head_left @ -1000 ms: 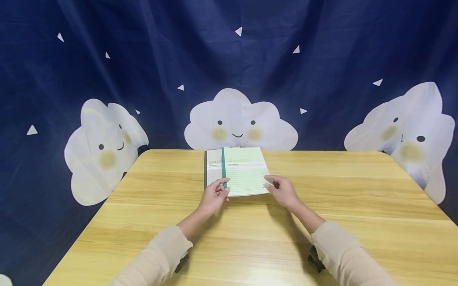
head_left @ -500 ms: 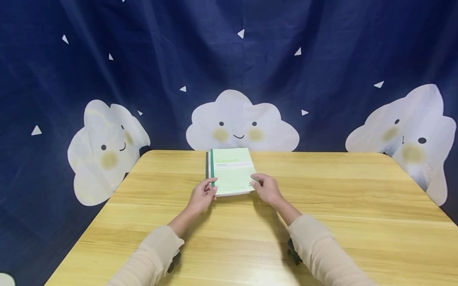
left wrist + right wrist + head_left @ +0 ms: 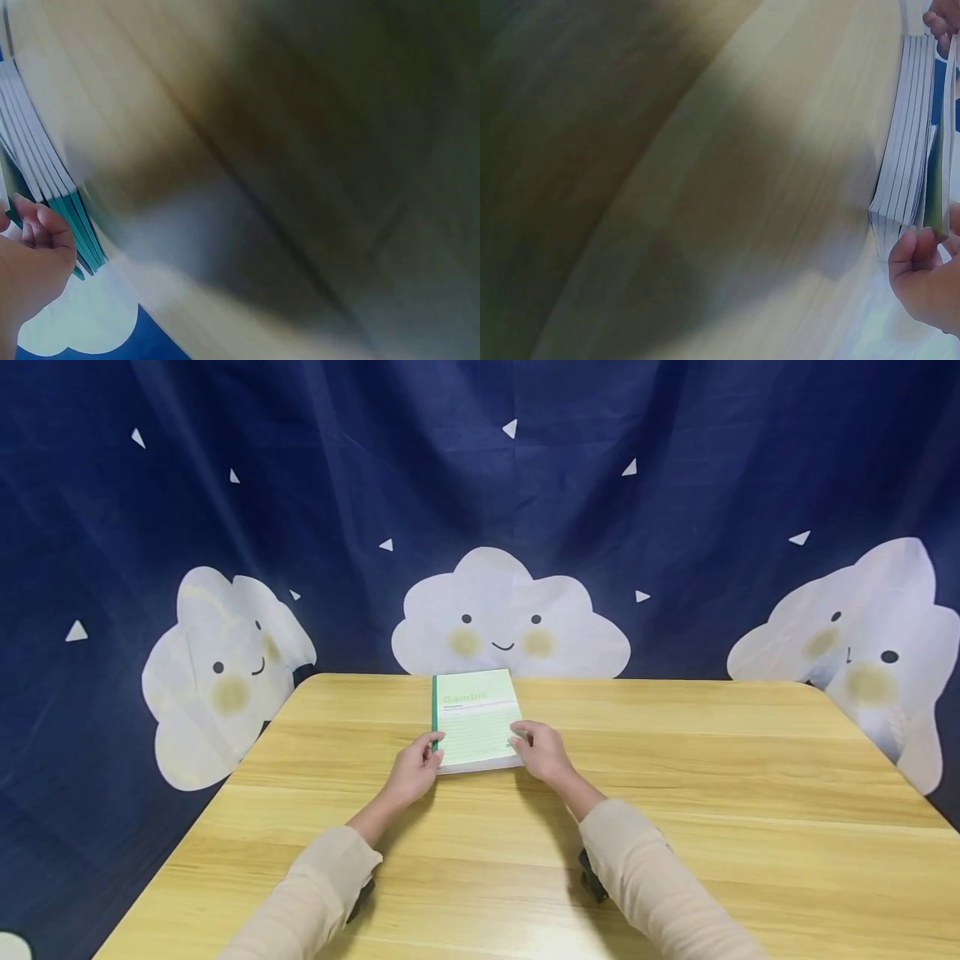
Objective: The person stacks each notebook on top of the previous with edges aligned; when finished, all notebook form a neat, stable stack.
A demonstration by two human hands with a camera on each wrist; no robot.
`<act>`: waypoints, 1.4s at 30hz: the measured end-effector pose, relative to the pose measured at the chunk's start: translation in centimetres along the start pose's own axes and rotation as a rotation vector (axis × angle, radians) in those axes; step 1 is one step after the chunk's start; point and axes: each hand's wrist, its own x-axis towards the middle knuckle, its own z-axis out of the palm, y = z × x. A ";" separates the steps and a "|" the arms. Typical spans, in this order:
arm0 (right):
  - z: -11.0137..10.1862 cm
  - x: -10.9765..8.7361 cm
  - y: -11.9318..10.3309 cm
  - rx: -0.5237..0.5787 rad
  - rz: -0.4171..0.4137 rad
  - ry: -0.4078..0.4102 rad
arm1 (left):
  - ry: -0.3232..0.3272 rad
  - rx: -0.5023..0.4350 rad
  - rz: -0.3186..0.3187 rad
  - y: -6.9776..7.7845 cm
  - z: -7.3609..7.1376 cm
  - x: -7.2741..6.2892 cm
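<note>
A light green notebook (image 3: 477, 727) with a dark green spine lies in both hands, over a stack of notebooks at the table's back edge. My left hand (image 3: 414, 770) pinches its spine side near the front corner, and my right hand (image 3: 545, 752) pinches the opposite side. The right wrist view shows the held notebook (image 3: 948, 172) raised slightly over the stack (image 3: 904, 142), with a narrow gap between them. In the left wrist view the stack (image 3: 37, 135) shows pale page edges and green spines beside the left fingers. From the head, the held notebook covers most of the stack.
The wooden table (image 3: 697, 760) spreads out to both sides and in front of the stack. Behind it hangs a dark blue curtain (image 3: 337, 468) with cloud and triangle prints. A dark wrist device (image 3: 592, 877) shows under the right sleeve.
Both hands have carried the green notebook leftward, from overlapping part of a grey-spined notebook to lying over it. That grey notebook's cover and spine are now hidden in the head view.
</note>
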 end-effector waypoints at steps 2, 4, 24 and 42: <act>0.1 0.1 0.0 -0.014 -0.002 -0.005 | -0.006 0.054 0.040 0.0 -0.1 0.1; 0.2 0.2 0.2 -0.033 -0.006 -0.016 | -0.015 0.112 0.060 -0.1 -0.1 0.2; 1.3 0.1 0.8 -0.113 -0.002 0.036 | 0.017 0.308 0.029 -0.2 0.6 0.7; 2.1 -0.3 0.1 0.195 0.236 0.053 | 0.129 -0.056 -0.299 0.7 2.2 1.2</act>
